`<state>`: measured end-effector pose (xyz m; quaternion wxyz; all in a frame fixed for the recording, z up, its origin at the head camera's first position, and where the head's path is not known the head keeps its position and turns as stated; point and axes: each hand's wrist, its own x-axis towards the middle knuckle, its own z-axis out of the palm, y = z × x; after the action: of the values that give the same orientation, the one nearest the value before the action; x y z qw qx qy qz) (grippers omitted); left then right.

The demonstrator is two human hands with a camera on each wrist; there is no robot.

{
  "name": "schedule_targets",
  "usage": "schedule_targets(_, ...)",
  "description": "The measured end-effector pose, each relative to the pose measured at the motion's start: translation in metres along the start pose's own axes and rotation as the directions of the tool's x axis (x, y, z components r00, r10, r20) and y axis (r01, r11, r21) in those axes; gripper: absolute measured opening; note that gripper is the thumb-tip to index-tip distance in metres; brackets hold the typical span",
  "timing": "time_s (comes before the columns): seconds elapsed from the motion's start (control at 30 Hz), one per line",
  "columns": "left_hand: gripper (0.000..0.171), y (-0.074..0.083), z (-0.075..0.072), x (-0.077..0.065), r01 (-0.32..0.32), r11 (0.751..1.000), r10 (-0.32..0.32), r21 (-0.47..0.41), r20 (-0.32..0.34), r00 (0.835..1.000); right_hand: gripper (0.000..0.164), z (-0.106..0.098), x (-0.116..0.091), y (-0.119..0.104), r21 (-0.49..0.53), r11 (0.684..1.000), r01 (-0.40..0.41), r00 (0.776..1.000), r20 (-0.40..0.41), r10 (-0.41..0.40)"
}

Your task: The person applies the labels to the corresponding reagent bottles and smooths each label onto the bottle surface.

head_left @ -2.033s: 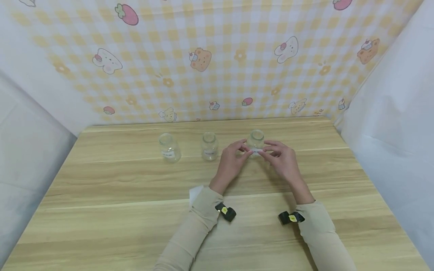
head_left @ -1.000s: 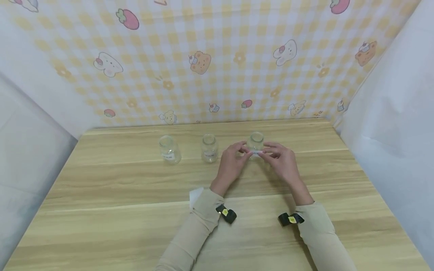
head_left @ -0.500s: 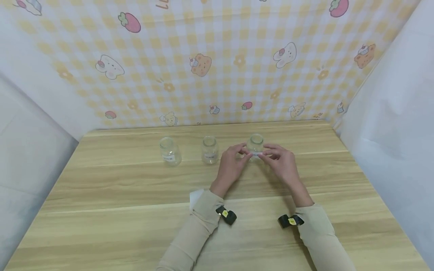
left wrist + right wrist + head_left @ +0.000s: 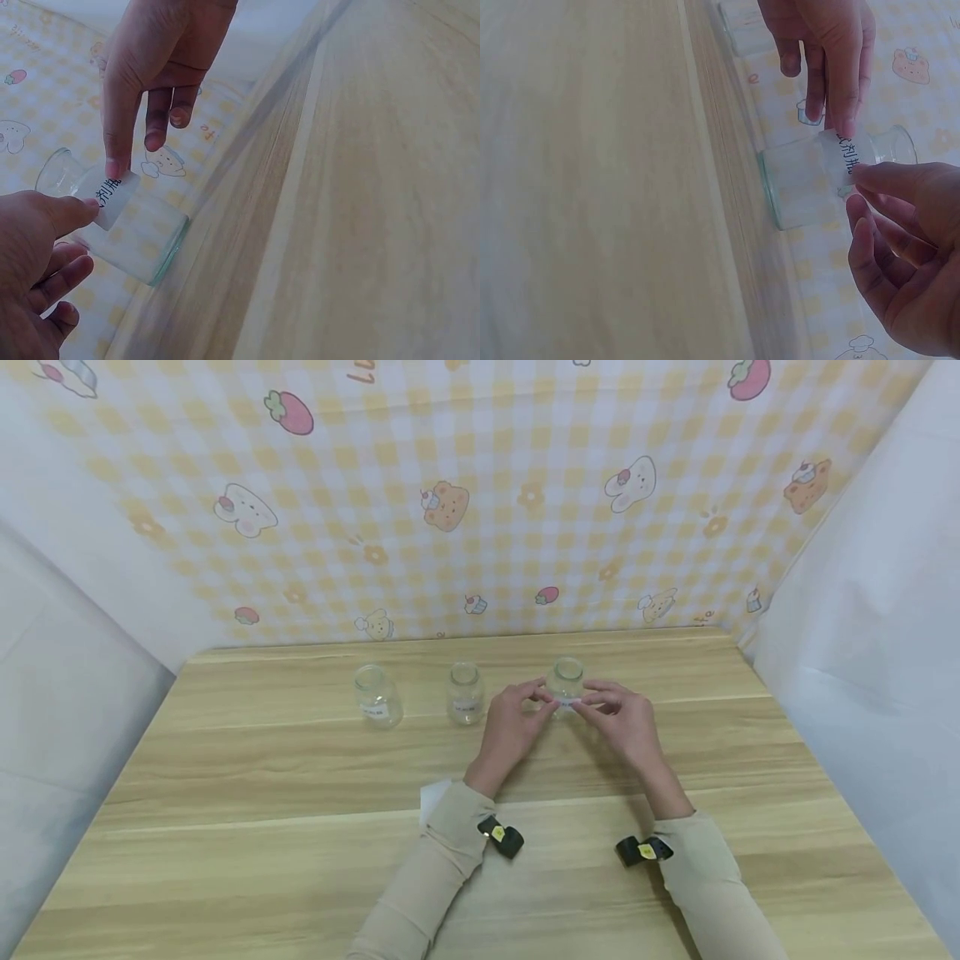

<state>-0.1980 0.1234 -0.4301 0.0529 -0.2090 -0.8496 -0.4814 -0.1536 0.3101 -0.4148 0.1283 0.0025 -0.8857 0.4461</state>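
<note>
At the right of a row of three stands a clear glass reagent bottle [image 4: 567, 672], upright, with a wide mouth and no lid. A white label [image 4: 845, 159] with black handwritten characters lies across its front. My left hand [image 4: 512, 725] holds the bottle's left side, its thumb pressing one end of the label. From the other side my right hand [image 4: 627, 723] does the same, its thumb on the opposite end. In the left wrist view both thumb tips sit on the label [image 4: 120, 196], close together. Index fingers reach round the glass at each side.
Two more labelled glass bottles stand to the left, one in the middle [image 4: 465, 693] and one farther left [image 4: 377, 697]. White paper [image 4: 433, 797] lies partly under the left sleeve. A checked cloth [image 4: 495, 552] hangs behind the wooden table [image 4: 247, 860].
The head view has tilted slightly, so the scene sits a little lower. Both hands stay at the same bottle, thumbs on the label, with hardly any movement.
</note>
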Motion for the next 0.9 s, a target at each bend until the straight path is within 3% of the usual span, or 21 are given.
schedule_targets(0.27, 0.009, -0.001, 0.0006, -0.0006, -0.004, 1.0, 0.004, 0.006, -0.004, 1.0, 0.018, 0.0002, -0.0008, 0.0004, 0.008, 1.0, 0.007, 1.0, 0.008, -0.007)
schedule_targets(0.9, 0.009, -0.0011, 0.0014, -0.0006, -0.017, 1.0, 0.017, 0.011, -0.006, 1.0, 0.02, 0.0017, -0.0008, -0.0015, 0.092, 0.993, -0.08, 0.997, -0.014, 0.081)
